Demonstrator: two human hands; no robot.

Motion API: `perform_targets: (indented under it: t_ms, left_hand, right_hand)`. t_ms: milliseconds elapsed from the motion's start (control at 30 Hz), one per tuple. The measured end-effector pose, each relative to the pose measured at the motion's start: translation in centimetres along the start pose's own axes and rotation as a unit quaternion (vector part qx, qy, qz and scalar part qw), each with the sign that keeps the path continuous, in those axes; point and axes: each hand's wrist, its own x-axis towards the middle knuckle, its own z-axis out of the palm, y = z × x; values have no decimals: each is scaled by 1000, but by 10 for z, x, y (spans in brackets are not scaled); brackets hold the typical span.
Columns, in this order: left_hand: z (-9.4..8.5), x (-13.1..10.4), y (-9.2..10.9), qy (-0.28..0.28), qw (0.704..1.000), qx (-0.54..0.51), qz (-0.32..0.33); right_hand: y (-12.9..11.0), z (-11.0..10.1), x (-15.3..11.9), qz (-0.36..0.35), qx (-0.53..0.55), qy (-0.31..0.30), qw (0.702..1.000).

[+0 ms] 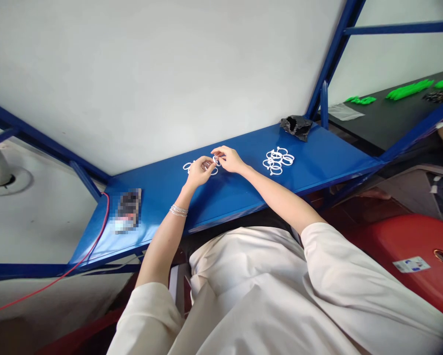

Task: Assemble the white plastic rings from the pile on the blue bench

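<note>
My left hand (200, 171) and my right hand (228, 159) meet above the blue table (239, 190). Between their fingertips they pinch a small white ring (215, 159), with both hands closed on it. Beneath and behind my hands lie more white rings (187, 167), partly covered by my fingers. To the right, apart from my hands, a loose cluster of several white rings (276, 159) lies on the table. Silvery bracelets (179, 210) circle my left wrist.
A crumpled black bag (297, 127) sits at the table's back right. At the left lie a blurred-out object (128, 209) and a red cable (103, 224). Blue frame posts (324, 93) flank the table. Green items (409, 90) lie on a dark table, near another person's arm.
</note>
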Motion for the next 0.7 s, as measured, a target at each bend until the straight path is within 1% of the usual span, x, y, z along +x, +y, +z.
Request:
perform_targets:
  t_ms: [167, 267, 367, 467, 533, 600, 700]
  left_hand:
    - [-1, 1, -3, 14, 999, -25, -21]
    - [1, 1, -8, 11, 998, -52, -39]
    - [3, 3, -13, 16, 993, -100, -52]
    - [5, 3, -13, 13, 989, -141, -46]
    - [4, 3, -10, 11, 988, -148, -32]
    - [3, 3, -8, 13, 989, -145, -18]
    - [2, 2, -4, 10, 989, -145, -15]
  right_hand:
    - [-4, -1, 1, 31, 19, 15, 999]
    - [-7, 0, 1, 35, 11, 16, 999]
    - [-9, 1, 1, 28, 0, 13, 1000]
    - [-10, -1, 0, 18, -18, 7, 1000]
    - [-11, -1, 0, 21, -15, -2, 1000]
    - [-12, -1, 0, 32, 3, -8, 999]
    - [-14, 0, 0, 54, 53, -5, 997]
